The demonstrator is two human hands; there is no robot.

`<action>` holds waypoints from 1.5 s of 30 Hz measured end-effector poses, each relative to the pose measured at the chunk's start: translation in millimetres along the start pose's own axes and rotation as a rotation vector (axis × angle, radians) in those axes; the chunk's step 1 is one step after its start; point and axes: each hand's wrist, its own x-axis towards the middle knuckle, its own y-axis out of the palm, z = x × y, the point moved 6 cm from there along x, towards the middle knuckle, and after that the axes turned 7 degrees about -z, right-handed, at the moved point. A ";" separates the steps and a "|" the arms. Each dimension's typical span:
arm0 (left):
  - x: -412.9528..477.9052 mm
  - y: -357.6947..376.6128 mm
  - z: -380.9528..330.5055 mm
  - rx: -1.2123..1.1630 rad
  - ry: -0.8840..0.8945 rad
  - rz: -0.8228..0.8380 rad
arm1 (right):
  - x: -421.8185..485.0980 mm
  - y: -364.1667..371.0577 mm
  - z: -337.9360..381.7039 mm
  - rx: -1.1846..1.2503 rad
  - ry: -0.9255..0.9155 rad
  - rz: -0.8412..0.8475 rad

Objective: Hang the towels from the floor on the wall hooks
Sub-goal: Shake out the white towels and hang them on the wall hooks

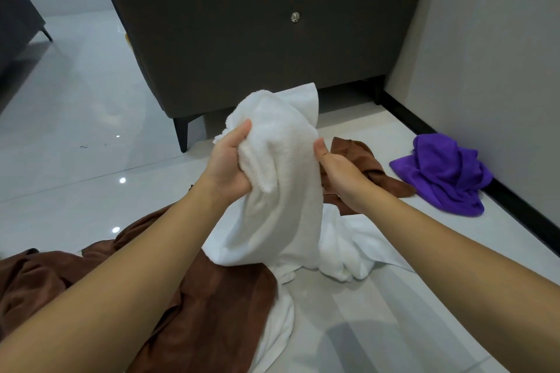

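Low over the floor [91, 106], in front of a dark cabinet [242, 24]: holding up a white towel [281, 166] with both hands. Clenched at its upper left fold by the left hand [227, 166]; pinched at the opposite edge by the right hand [342, 179]. Held only partway up, lower end trailing onto the floor among more white cloth [348, 248]. Cannot tell whether same towel or a second one.

Judged early in the task. Nothing seen hung. One towel in hand, not yet clear of the floor.

Left to pick up:
- a large brown towel [212, 297], spread beneath the left forearm
- a smaller brown towel [363, 160], crumpled just behind the right hand
- a purple towel [439, 172], heaped against the wall [500, 39] on the right

No certain wall hook in view. Only a small metal knob [295, 17] on the cabinet face, purpose unclear.

Likely needed next: gathering the trailing end, then finding a hook somewhere out of view.
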 end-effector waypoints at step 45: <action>-1.4 -23.3 -28.7 0.336 0.070 -0.333 | 3.1 -19.6 14.9 0.149 0.032 0.003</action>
